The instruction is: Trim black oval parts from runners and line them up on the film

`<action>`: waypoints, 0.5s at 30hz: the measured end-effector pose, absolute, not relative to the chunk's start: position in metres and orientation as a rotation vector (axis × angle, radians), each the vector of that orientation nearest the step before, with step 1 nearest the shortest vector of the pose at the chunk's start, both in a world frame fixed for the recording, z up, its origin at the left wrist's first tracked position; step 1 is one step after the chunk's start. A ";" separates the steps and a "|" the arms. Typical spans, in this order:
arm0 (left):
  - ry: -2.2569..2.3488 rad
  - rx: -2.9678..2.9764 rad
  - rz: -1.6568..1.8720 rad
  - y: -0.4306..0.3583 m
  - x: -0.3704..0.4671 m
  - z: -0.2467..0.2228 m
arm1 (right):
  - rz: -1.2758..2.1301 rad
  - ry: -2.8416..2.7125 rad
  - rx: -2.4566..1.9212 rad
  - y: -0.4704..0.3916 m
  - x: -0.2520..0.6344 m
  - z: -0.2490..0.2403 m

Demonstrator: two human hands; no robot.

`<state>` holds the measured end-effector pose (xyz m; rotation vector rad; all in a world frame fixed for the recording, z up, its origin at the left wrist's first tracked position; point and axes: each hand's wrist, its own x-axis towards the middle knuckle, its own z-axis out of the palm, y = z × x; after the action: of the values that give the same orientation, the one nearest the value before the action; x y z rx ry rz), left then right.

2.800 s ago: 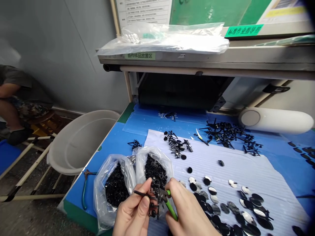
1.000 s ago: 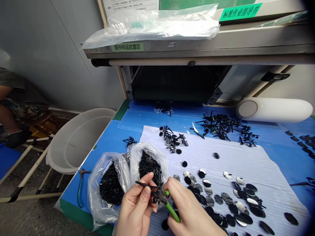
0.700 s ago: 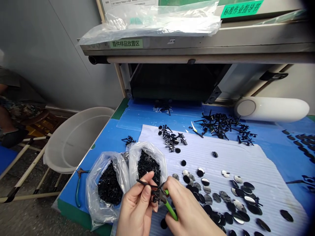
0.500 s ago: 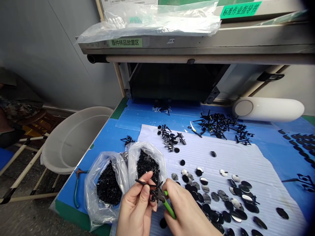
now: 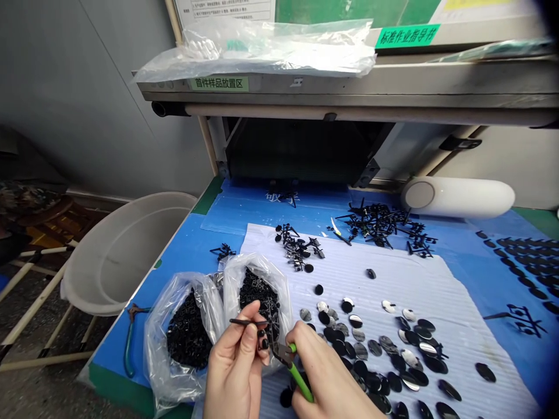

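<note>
My left hand [image 5: 238, 361] pinches a small black plastic sprue [image 5: 247, 322] with little black parts on it. In my right hand [image 5: 321, 366] is a pair of green-handled nippers [image 5: 299, 378], its metal jaws close beside the black parts. Just behind both hands stands a clear plastic bag [image 5: 279, 279] full of tiny black pieces. A second clear bag [image 5: 152, 343] with similar pieces sits to its left. Many black and shiny oval discs [image 5: 374, 348] lie on the white sheet [image 5: 454, 302] to the right of my hands.
Piles of black sprues [image 5: 379, 224] lie at the back, near a white cylinder [image 5: 463, 198]. Blue-handled pliers [image 5: 130, 343] rest at the table's left edge. A large pale bin [image 5: 131, 250] stands left of the table. A metal shelf [image 5: 305, 87] hangs above the back.
The nippers' jaws have drawn slightly down and away from the black parts in my left hand. The sprue now lies more level. The whole view has shifted a little.
</note>
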<state>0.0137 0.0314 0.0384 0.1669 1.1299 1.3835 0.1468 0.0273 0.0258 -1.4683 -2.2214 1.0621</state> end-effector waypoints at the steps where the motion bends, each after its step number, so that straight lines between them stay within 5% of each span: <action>1: 1.125 0.164 1.370 0.031 0.014 0.038 | 1.070 -2.213 -1.456 0.027 0.147 0.026; 15: 1.130 0.200 1.305 0.031 0.015 0.040 | 1.087 -2.219 -1.392 0.028 0.150 0.026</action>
<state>0.0146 0.0307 0.0404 0.2004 1.1298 1.3052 0.1495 0.0284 0.0262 -1.3924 -2.2185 1.0872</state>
